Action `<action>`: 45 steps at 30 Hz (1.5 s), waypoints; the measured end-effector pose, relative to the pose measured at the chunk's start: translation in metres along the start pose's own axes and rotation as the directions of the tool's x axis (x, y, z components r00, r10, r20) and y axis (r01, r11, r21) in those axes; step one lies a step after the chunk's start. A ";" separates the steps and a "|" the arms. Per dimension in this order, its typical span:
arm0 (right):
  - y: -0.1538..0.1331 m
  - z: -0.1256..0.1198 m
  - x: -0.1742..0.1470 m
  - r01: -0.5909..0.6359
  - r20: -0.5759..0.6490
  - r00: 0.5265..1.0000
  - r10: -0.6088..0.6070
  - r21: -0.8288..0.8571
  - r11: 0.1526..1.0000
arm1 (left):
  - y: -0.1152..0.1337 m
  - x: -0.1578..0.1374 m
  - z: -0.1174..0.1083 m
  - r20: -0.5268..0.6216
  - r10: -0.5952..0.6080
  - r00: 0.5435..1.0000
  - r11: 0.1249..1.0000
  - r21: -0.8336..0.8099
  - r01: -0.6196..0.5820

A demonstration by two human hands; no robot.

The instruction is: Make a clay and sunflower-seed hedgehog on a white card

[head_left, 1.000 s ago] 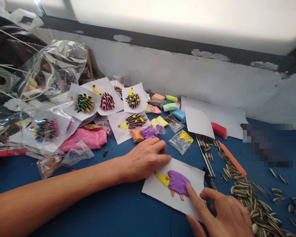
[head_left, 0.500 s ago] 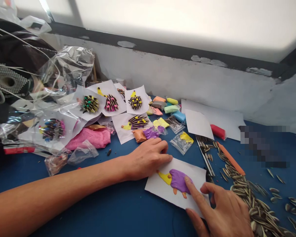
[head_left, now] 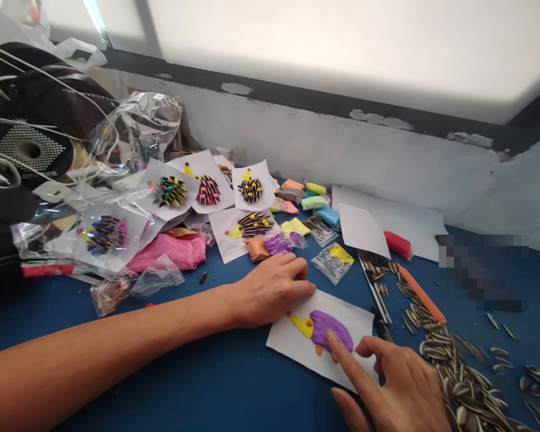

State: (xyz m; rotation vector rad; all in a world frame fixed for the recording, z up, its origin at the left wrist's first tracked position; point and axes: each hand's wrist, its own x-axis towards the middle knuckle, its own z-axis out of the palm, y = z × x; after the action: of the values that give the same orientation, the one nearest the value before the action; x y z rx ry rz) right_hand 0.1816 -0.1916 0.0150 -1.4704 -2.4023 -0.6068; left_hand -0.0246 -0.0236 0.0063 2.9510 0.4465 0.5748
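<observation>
The fingers of the right hand, at the lower right of the frame, are spread unevenly: the index reaches out straight with its tip on the purple clay body, the thumb stands well apart below it, and the rest curl in. The left hand, near the centre, has its fingers bent and rests at the upper left edge of the white paper; whether it pinches that edge or only lies on it, I cannot tell. The paper lies right of centre in the lower half, on the blue table, and carries the purple body, a yellow clay head touching its left side, and small brown legs beneath. At the lower right, striped seeds lie heaped, with an orange stick just above them. Near the right of centre sit a red packet and blank sheets. Just above the left hand is some purple clay in a wrapper; further up and left, seed-covered animal pictures lie close together, some overlapping, above a pink cloth.
</observation>
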 end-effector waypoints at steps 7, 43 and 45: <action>-0.005 0.002 0.009 0.044 -0.006 0.999 -0.044 0.026 0.999 | 0.001 0.001 -0.001 0.027 -0.019 0.999 1.000 -0.001 0.019; 0.049 -0.022 0.002 -0.368 -0.065 0.929 0.364 -0.048 0.929 | -0.005 -0.002 0.003 -0.187 -0.147 0.971 0.945 -0.317 0.082; 0.049 -0.022 0.001 -0.359 -0.053 0.933 0.356 -0.045 0.932 | -0.006 -0.002 0.003 -0.155 -0.125 0.980 0.951 -0.299 0.074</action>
State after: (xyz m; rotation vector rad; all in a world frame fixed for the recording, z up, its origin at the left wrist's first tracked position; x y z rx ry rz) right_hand 0.2249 -0.1819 0.0447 -1.8368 -2.0227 -0.6106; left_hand -0.0267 -0.0188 0.0017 2.5939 0.4775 0.8110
